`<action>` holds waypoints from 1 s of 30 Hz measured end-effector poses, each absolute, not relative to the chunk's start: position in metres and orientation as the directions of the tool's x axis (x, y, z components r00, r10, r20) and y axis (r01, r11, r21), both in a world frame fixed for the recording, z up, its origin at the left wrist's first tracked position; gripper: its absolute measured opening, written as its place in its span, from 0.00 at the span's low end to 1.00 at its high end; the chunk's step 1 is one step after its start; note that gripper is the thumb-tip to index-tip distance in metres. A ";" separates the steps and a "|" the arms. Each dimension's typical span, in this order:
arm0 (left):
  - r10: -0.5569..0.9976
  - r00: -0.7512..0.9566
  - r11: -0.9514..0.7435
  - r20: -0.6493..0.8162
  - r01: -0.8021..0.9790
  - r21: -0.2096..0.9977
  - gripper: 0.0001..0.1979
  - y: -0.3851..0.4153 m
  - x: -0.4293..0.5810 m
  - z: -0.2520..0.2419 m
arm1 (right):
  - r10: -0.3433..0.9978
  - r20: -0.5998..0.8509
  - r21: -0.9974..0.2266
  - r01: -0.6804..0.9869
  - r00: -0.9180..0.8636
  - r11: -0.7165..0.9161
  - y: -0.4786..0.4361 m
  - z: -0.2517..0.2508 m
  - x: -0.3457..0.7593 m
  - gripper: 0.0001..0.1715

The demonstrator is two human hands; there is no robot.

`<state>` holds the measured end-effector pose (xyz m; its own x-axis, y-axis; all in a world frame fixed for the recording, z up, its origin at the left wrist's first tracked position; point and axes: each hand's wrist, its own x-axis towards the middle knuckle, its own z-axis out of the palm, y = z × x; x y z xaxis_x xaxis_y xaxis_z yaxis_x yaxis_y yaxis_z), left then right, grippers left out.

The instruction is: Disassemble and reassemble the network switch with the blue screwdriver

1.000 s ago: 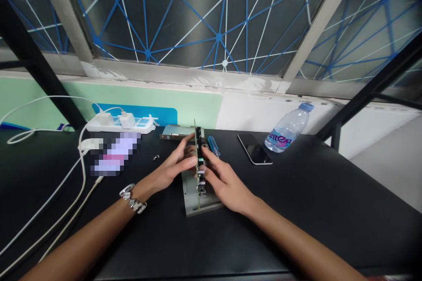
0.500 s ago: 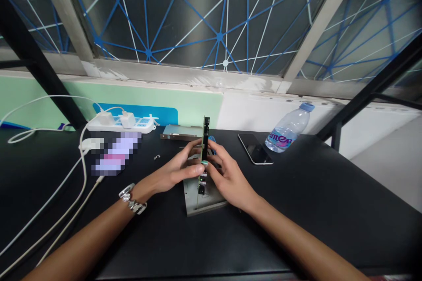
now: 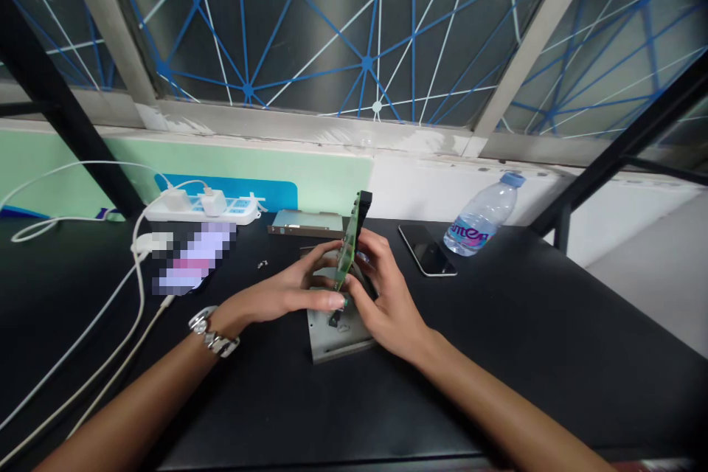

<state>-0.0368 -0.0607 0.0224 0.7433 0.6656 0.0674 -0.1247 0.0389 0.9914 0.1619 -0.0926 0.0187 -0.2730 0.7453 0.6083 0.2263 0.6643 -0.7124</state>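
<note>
A green circuit board [image 3: 348, 247] with black parts along one side stands tilted between my two hands, its top leaning to the right. My left hand [image 3: 302, 287] grips its left side, thumb at the lower edge and fingers behind. On the other side my right hand [image 3: 387, 291] holds the board with curled fingers and thumb. Under it lies a grey metal plate [image 3: 326, 343] on the black table, partly hidden by my hands. A silver bracelet [image 3: 213, 332] circles my left wrist.
A flat metal case [image 3: 306, 224] lies at the back. To the right are a black phone [image 3: 427, 251] and a water bottle [image 3: 481, 217]. Leftward are a power strip [image 3: 232, 210], white cables [image 3: 138, 287], a pixelated bright device [image 3: 196, 258] and small metal bits [image 3: 262, 264].
The circuit board has turned from nearly edge-on upright to a rightward tilt, so its green face shows. My left thumb sits a little lower, and both hands still hold the board.
</note>
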 end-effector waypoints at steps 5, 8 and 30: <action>0.702 0.700 -0.074 0.128 -0.106 0.992 0.45 -0.060 -0.037 0.019 | 0.720 0.615 -0.669 0.270 -0.323 0.693 -0.094 0.020 0.163 0.30; 0.718 0.661 -0.218 0.220 -0.088 0.972 0.50 -0.057 -0.038 0.017 | 0.679 0.629 -0.623 0.277 -0.378 0.731 -0.094 0.023 0.163 0.31; 0.622 0.514 -0.782 0.591 0.369 0.502 0.60 -0.035 -0.057 0.023 | 0.935 0.231 -0.973 -0.049 -0.270 0.226 -0.107 0.037 0.159 0.23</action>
